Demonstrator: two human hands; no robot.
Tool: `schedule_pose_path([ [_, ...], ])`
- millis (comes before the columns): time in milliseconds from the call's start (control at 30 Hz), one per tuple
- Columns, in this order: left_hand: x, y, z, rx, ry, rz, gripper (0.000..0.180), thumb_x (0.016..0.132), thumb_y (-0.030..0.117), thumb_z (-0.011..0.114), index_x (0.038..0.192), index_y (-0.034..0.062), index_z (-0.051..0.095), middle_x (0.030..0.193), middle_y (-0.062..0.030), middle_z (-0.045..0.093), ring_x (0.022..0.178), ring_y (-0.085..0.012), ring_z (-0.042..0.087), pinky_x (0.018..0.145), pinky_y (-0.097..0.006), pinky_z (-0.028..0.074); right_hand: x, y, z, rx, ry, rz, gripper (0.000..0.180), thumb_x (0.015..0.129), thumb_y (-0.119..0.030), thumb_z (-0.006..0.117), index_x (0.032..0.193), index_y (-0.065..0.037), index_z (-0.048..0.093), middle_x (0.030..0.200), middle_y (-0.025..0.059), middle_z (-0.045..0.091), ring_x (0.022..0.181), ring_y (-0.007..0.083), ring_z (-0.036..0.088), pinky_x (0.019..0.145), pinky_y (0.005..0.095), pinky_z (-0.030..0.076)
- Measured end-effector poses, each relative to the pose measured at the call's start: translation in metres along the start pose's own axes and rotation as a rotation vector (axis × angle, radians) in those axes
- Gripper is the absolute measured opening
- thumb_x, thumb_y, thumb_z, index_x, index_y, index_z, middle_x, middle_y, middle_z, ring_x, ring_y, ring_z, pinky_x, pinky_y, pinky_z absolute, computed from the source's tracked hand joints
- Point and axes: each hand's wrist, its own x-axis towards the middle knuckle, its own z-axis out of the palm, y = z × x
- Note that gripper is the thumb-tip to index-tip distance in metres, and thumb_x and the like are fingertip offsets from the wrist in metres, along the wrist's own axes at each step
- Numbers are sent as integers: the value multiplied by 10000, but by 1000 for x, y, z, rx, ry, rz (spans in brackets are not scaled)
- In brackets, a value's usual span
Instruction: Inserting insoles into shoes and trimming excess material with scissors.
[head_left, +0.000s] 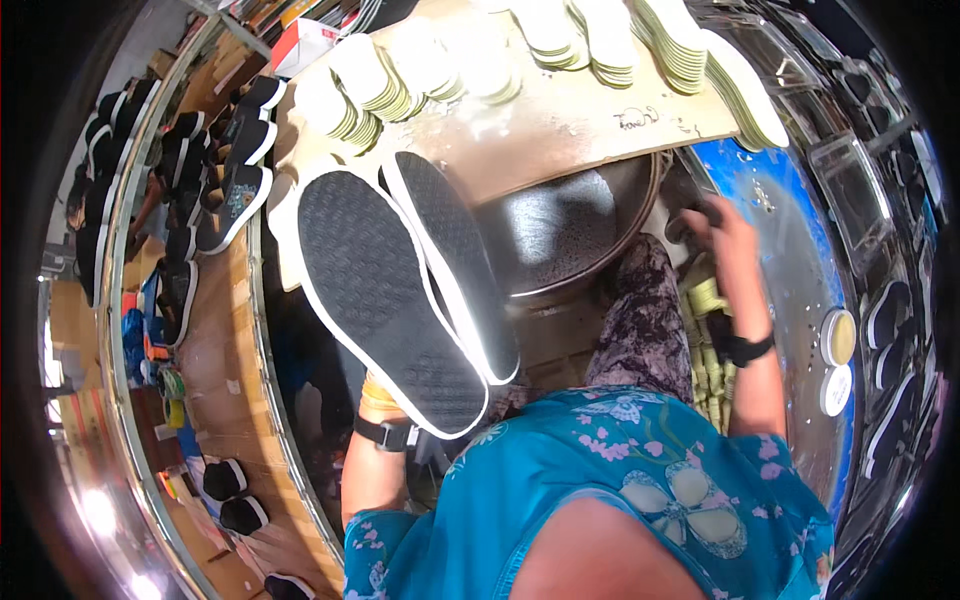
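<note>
A pair of shoes fills the middle left, turned with the black textured soles and white rims toward me: one broad sole in front, the other sole beside it. My left hand is behind the lower part of the front shoe and seems to hold the pair up; its fingers are hidden. My right hand is apart from the shoes, beyond my knee beside the round metal basin. Its fingers curl by something dark, too unclear to name. Dark bands circle both wrists.
Several stacks of pale insoles stand on a cardboard sheet that partly covers the basin. At right is a blue-edged table with two round tins. Racks of black shoes line the left; more shoes stand far right.
</note>
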Motion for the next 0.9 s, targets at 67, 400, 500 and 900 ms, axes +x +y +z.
schedule_pose_path([
  [67,4,0,-3,-52,2,25,392,822,249,619,1134,17,568,1071,-112,621,959,-232,594,850,-351,470,12,63,-46,-392,224,28,374,782,-284,622,1073,-51,590,893,209,636,859,333,627,729,377,467],
  [400,20,-9,3,-45,20,31,430,836,293,602,1169,27,541,1098,-108,606,987,-235,579,870,-364,464,18,151,-144,-1067,43,365,340,737,-231,554,1003,-21,587,981,249,604,943,392,576,808,453,463],
  [500,34,-11,21,231,46,32,507,889,347,518,1276,32,425,1220,-94,524,1084,-230,517,930,-361,432,14,78,-102,-720,50,172,454,752,-318,616,1110,-42,570,1014,213,610,964,350,581,820,416,461],
  [900,92,46,148,1663,-175,-320,399,838,130,616,1170,-51,488,956,-112,607,889,-155,581,781,-280,468,15,-62,23,-67,-819,-671,483,721,-253,657,1125,-19,535,1070,167,559,1004,308,540,864,385,435],
])
